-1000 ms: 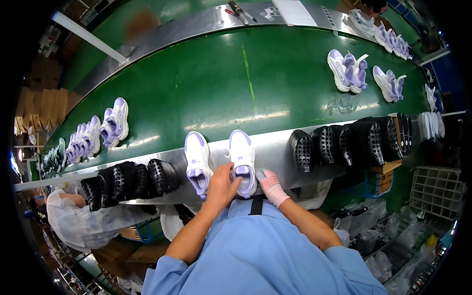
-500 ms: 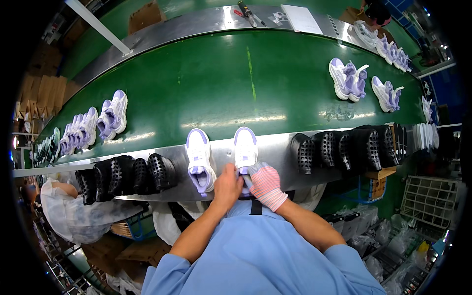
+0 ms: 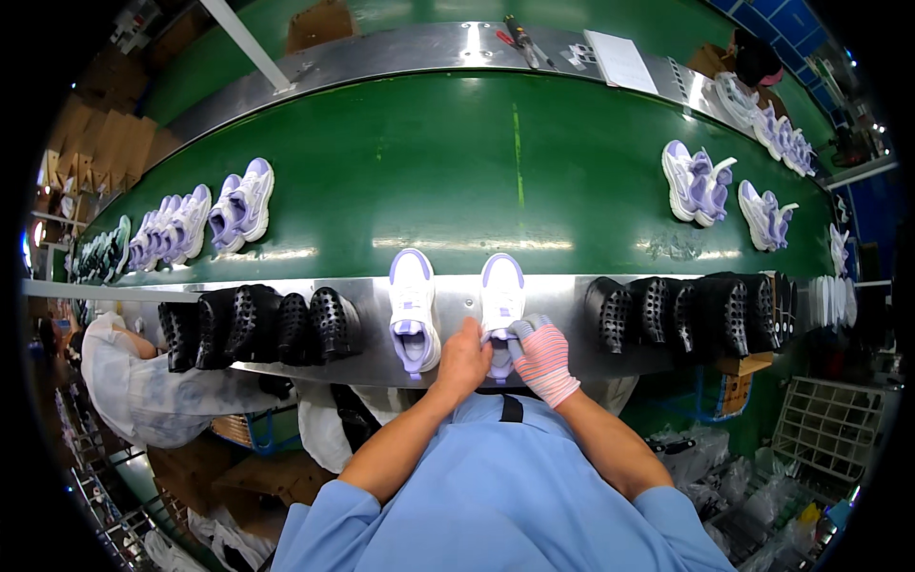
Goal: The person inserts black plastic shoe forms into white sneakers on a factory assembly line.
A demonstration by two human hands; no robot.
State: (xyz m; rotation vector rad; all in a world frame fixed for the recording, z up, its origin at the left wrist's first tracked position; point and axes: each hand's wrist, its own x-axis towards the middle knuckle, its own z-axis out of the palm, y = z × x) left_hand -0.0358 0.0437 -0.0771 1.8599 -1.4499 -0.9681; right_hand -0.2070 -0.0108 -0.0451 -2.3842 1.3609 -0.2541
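Observation:
A white and lilac sneaker (image 3: 502, 283) lies on the metal edge of the bench, its toe pointing away from me. My bare left hand (image 3: 464, 358) grips the left side of its opening, fingers curled in. On the other side, my right hand (image 3: 545, 364), in a striped pink and grey glove, pinches the collar by the tongue. The fingertips partly hide the shoe's opening, so I cannot tell exactly which edge each one holds. A matching sneaker (image 3: 413, 307) lies just left, untouched, its opening toward me.
Black studded forms stand along the metal edge at left (image 3: 250, 324) and right (image 3: 681, 310). More lilac sneakers sit on the green belt (image 3: 429, 172), at left (image 3: 243, 205) and right (image 3: 699, 181). Across it lie a screwdriver (image 3: 520, 40) and white paper (image 3: 620, 62). A person's pale sleeve (image 3: 181, 400) is at left.
The whole view has shifted, so the scene sits farther right in the picture. Both hands stay at the same sneaker's opening, with small finger movements.

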